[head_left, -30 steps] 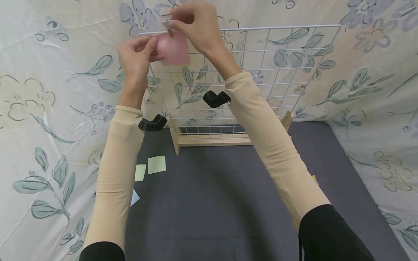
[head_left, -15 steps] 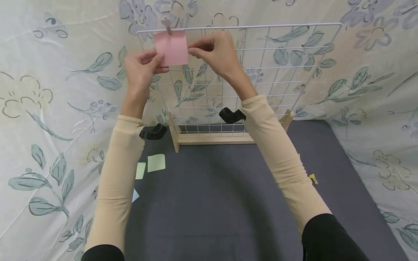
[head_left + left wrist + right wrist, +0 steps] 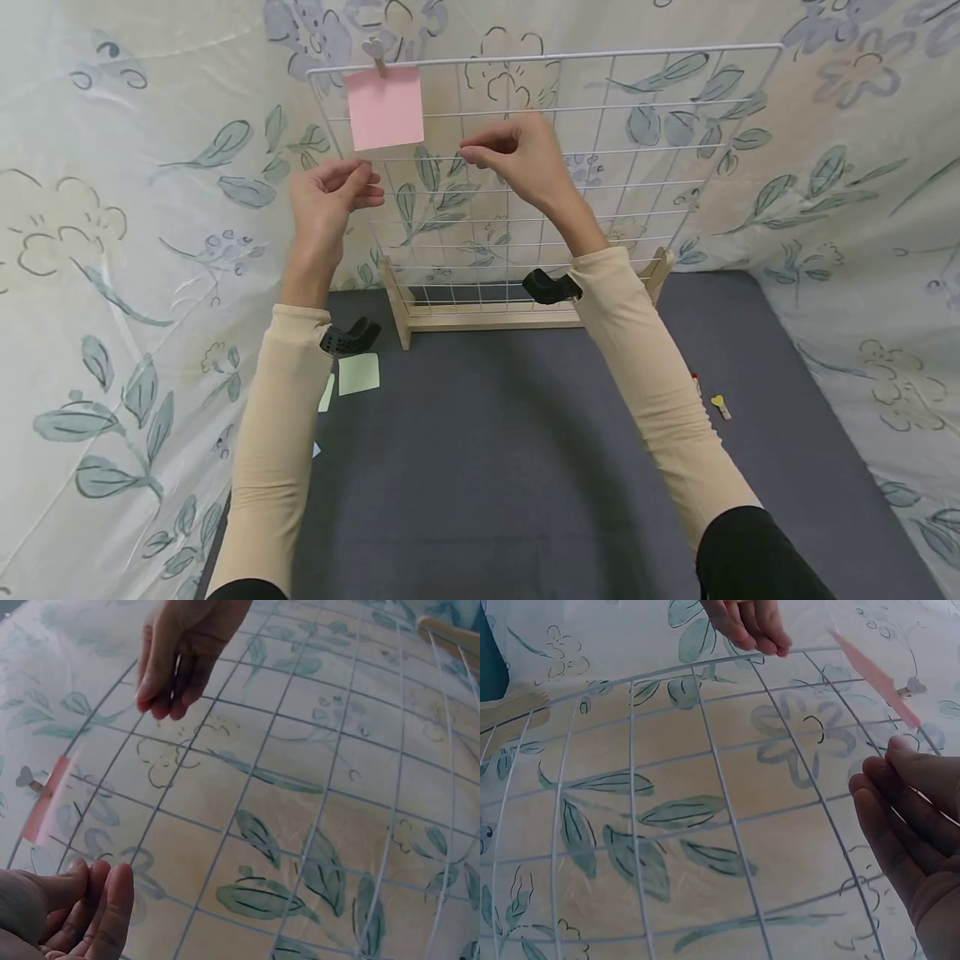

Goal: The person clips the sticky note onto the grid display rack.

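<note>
A pink square paper note (image 3: 386, 108) hangs at the top left of a white wire grid (image 3: 558, 57). A small wooden clothespin (image 3: 378, 62) with a heart-shaped end clips it to the top wire. My left hand (image 3: 330, 200) is just below the note's lower left corner, fingers loosely bent and holding nothing. To the right of the note, my right hand (image 3: 521, 158) hovers in front of the grid, thumb and fingers loosely curled with nothing between them. In the right wrist view the note (image 3: 877, 679) appears edge-on beyond that hand's fingertips.
The grid stands in a wooden base (image 3: 487, 322) at the back of a dark grey table (image 3: 480, 467). Pale green notes (image 3: 359, 375) and a blue corner (image 3: 317, 450) lie by the left forearm. A yellow clothespin (image 3: 720, 407) lies on the right. Floral cloth hangs behind.
My right hand has let go of the clothespin and moved down and right. My left hand has released the note and lowered. The note now hangs by the clothespin alone.
</note>
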A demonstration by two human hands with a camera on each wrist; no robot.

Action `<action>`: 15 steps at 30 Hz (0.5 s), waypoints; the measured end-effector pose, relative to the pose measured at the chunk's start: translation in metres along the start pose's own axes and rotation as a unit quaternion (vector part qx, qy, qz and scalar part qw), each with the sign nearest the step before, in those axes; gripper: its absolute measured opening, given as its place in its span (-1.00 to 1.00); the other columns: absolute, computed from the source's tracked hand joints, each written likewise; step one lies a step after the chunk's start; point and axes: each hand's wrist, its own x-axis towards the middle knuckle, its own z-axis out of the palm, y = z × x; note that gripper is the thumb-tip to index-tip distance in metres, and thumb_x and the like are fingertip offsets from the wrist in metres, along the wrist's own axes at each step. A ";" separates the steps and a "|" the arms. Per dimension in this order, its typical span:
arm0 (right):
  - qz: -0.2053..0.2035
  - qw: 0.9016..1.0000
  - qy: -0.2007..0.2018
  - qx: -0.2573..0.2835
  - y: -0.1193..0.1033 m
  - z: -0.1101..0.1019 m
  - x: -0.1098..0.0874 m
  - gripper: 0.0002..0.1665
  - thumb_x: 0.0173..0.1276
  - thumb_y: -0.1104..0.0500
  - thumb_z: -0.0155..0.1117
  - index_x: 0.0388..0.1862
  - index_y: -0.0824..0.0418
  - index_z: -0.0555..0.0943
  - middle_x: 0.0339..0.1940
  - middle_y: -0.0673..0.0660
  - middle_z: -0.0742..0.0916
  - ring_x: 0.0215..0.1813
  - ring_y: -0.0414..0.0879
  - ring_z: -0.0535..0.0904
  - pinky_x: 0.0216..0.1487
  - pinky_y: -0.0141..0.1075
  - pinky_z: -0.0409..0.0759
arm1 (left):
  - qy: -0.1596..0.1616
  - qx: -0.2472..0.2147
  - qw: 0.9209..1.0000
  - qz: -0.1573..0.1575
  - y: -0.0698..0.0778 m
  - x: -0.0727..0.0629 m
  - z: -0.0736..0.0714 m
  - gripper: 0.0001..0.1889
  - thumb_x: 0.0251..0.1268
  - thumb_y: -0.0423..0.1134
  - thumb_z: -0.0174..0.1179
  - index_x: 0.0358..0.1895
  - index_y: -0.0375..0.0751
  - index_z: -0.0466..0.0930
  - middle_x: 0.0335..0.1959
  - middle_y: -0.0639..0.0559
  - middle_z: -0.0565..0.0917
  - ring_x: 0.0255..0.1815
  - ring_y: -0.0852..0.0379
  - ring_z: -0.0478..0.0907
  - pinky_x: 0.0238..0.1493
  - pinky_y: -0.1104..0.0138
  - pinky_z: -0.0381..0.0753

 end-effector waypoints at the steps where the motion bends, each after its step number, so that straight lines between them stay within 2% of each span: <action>1: 0.003 1.000 0.001 -0.002 0.003 -0.002 -0.003 -0.78 0.33 0.15 0.39 -0.16 0.29 0.77 -0.23 0.18 0.79 -0.29 -0.11 0.65 -0.28 -0.44 0.57 | 0.001 0.000 1.000 -0.001 -0.002 -0.002 -0.001 -0.85 0.24 -0.38 0.32 -0.20 -0.43 0.69 -0.42 -0.12 0.72 -0.50 0.10 0.71 -0.29 0.35 0.78; 9: 0.040 0.999 0.021 0.012 0.035 -0.018 -0.026 -0.78 0.32 0.17 0.40 -0.16 0.30 0.77 -0.20 0.19 0.79 -0.28 -0.22 0.68 -0.14 -0.42 0.65 | 0.020 0.002 1.000 -0.022 -0.023 -0.015 -0.017 -0.87 0.26 -0.39 0.31 -0.20 -0.40 0.70 -0.43 -0.08 0.73 -0.52 0.12 0.71 -0.33 0.37 0.78; 15: 0.064 0.997 0.035 0.009 0.054 -0.029 -0.043 -0.75 0.31 0.14 0.41 -0.14 0.29 0.77 -0.22 0.15 0.79 -0.29 -0.23 0.68 -0.09 -0.40 0.66 | 0.037 0.001 0.999 -0.032 -0.040 -0.023 -0.033 -0.77 0.29 -0.41 0.27 -0.10 -0.57 0.63 -0.45 -0.07 0.72 -0.54 0.13 0.70 -0.38 0.36 0.78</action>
